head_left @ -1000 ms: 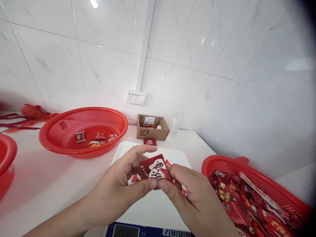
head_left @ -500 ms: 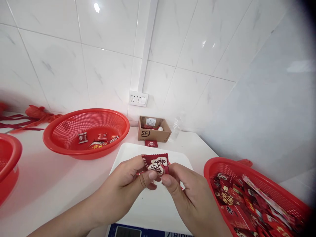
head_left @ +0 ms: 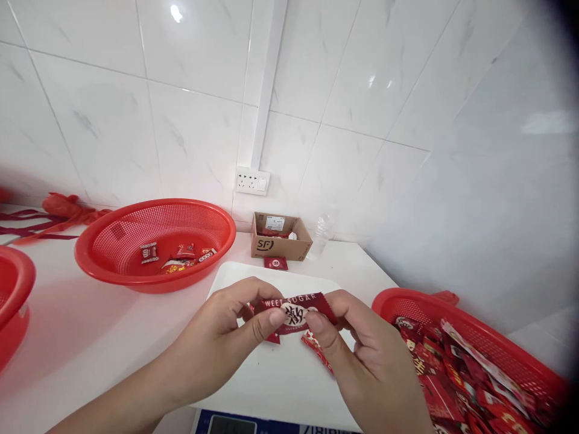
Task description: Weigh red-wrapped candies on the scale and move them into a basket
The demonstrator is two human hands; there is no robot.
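Between both hands is a dark red candy packet [head_left: 294, 314] with white lettering, held up over the white plate of a scale [head_left: 271, 380]. My left hand [head_left: 239, 337] pinches its left end between thumb and fingers. The right end is gripped by my right hand [head_left: 362, 343], thumb on the printed face. Below the packet, a second red-and-white wrapped packet [head_left: 316, 351] lies on the scale plate, partly hidden by my right hand. The scale's blue front panel with a dark display [head_left: 233, 424] shows at the bottom edge.
At right stands a red basket [head_left: 384, 298] full of red packets. A red basket [head_left: 154, 280] with several packets stands left, another red basket [head_left: 18, 271] at the far left edge. A cardboard box [head_left: 283, 247], a red packet [head_left: 275, 263] and a clear plastic bottle [head_left: 322, 232] sit near the wall.
The candy packet has turned to lie lengthwise between my hands, and my right hand has shifted right. More of the packet on the scale plate now shows.
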